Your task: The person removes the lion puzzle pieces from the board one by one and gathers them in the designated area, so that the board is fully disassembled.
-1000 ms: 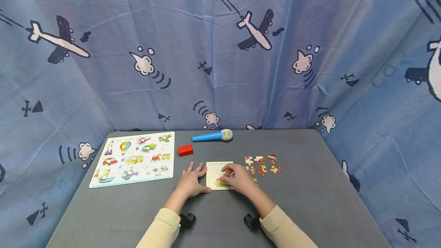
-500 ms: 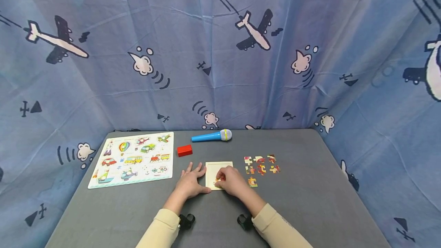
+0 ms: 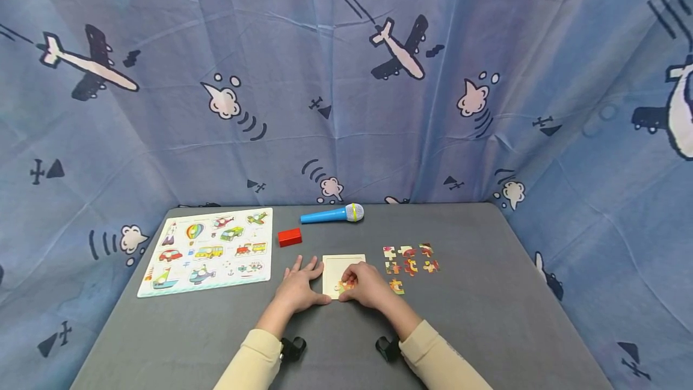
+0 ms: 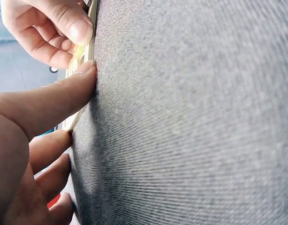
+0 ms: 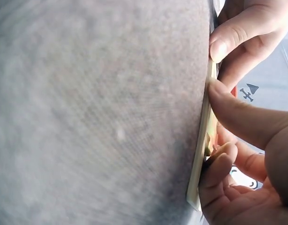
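Observation:
A small cream wooden puzzle tray [image 3: 332,266] lies between both hands in the head view. My left hand [image 3: 296,289] rests at its left side, fingers spread and thumb tip against the near left corner. Over the tray's near right part, my right hand [image 3: 369,286] has its fingers curled and holds a colourful jigsaw piece [image 3: 344,285] down in the tray. The right wrist view shows the right thumb at the tray's edge [image 5: 200,140] and the fingertips bent over the piece. The right hand hides much of the tray's right side.
Several loose jigsaw pieces [image 3: 410,266] lie right of the tray, one [image 3: 397,286] close to the right wrist. A red block [image 3: 290,237] and a blue toy microphone [image 3: 331,215] are behind. A vehicle picture board [image 3: 208,251] lies at the left.
My right hand has moved left over the tray with the piece, then lowered its thumb to the near edge. My left hand stays in place.

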Demonstrator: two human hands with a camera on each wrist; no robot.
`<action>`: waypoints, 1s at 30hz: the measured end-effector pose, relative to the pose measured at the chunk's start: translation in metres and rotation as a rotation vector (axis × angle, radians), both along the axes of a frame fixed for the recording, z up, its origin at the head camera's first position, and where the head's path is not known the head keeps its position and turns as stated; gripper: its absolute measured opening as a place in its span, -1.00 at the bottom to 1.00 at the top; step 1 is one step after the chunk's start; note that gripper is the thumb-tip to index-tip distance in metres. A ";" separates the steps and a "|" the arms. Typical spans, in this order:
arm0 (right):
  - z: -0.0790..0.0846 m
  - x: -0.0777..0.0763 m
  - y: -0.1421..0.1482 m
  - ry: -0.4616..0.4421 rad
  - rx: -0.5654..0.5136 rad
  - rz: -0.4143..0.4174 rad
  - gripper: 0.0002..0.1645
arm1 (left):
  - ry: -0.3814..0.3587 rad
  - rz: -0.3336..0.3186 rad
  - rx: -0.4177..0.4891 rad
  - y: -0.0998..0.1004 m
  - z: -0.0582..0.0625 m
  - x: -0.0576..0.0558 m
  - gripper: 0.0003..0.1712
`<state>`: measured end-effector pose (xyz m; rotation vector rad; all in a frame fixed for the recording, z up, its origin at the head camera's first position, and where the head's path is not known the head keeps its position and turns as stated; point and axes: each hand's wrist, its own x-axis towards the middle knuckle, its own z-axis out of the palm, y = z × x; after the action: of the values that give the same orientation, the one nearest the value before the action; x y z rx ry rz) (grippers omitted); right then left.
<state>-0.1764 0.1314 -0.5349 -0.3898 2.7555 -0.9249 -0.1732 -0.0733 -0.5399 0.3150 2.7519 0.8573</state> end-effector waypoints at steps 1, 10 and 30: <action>0.000 -0.001 0.000 -0.003 -0.009 0.000 -0.63 | -0.003 0.002 0.000 0.000 0.000 0.000 0.00; -0.005 -0.004 0.005 -0.038 -0.141 0.011 -0.72 | -0.004 -0.001 0.013 0.000 0.001 -0.001 0.00; 0.025 0.010 0.095 0.015 -0.312 -0.117 -0.79 | -0.014 -0.003 0.019 0.001 0.002 0.003 -0.02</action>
<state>-0.1667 0.2263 -0.5096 -0.2867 2.6717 -1.3936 -0.1705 -0.0722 -0.5374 0.3158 2.7311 0.8825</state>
